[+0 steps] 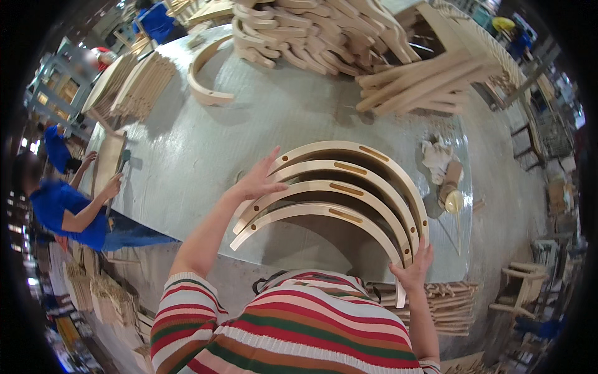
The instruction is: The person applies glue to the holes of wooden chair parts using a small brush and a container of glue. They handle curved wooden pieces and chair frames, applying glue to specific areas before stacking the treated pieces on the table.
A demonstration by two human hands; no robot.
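Observation:
Several curved wooden pieces (329, 185), pale arcs with slots and round holes along their edges, stand nested on the table before me. At their left side, my left hand (256, 179) lies against the outer arcs, fingers stretched apart and thumb reaching over an edge. My right hand (413, 269) closes round the arcs' right ends, its thumb on the inner side and its fingers on the outer side. The nearest arc's right end extends below that hand, past the table edge. Parts of the fingers are hidden behind the wood.
A single wooden arc (198, 73) lies farther back on the metal-topped table (187, 149). Behind it rises a heap of curved parts (311, 31), beside wooden sticks (411, 84). A crumpled cloth (438, 156) lies right. A co-worker in blue (68, 209) handles a board at left.

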